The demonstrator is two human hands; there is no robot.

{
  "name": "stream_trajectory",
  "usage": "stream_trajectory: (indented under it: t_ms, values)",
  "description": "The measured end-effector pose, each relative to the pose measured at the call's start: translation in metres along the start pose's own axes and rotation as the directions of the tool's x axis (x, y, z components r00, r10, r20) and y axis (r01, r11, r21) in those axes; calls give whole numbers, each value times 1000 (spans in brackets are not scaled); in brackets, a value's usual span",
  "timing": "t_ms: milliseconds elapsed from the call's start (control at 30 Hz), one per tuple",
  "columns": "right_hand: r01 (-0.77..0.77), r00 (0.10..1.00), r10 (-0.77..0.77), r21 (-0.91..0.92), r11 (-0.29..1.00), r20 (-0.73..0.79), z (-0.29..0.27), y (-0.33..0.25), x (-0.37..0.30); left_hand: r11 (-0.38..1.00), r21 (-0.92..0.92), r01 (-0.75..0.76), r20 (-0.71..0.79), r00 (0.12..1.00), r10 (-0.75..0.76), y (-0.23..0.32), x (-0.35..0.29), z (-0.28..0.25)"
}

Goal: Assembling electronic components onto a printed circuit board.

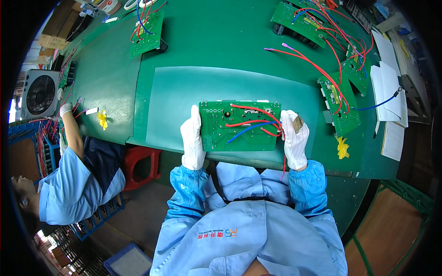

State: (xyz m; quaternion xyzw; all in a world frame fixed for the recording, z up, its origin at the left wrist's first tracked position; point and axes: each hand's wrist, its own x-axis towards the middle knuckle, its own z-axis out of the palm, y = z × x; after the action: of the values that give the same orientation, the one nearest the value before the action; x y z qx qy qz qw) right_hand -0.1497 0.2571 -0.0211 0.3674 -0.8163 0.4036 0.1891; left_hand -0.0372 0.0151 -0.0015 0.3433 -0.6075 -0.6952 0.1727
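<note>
Between my two white-gloved hands I hold a green circuit board (216, 131) over the near edge of the bench. My left hand (192, 138) is closed on its left edge. Closed on the opposite edge is my right hand (294, 138), where the board's wires gather by the fingers. Three red wires (251, 106) and a blue wire (248, 130) run across the board's face toward that hand. One thin red end hangs below it. A small brownish patch (298, 123) shows at the right glove's fingers; I cannot make out what it is.
A pale translucent mat (175, 101) covers the green bench. More wired boards lie at right (340, 101), back right (301, 23) and back left (147, 37). Papers (386, 87) line the right edge. At left, a co-worker (83, 179) sits near a red stool (140, 168) and a fan (40, 94).
</note>
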Motion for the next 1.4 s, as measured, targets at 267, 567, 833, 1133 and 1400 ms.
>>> stream_trajectory:
  t_ms: [267,567,833,1133,1400]
  values:
    - [65,997,-67,-58,996,-40,2,0,1,1000,3,-23,9,1000,23,-1,0,1]
    - [-509,856,502,364,780,122,2,0,0,989,-115,93,-26,995,-96,12,1,14]
    - [-720,617,774,500,482,142,8,5,-18,979,108,-173,116,980,160,-1,4,3]
    - [-137,975,147,-69,988,169,-38,-36,46,769,350,-535,384,831,403,-41,15,-1]
    - [288,801,-286,79,954,525,-35,-114,85,469,445,-763,368,633,681,-65,29,12]
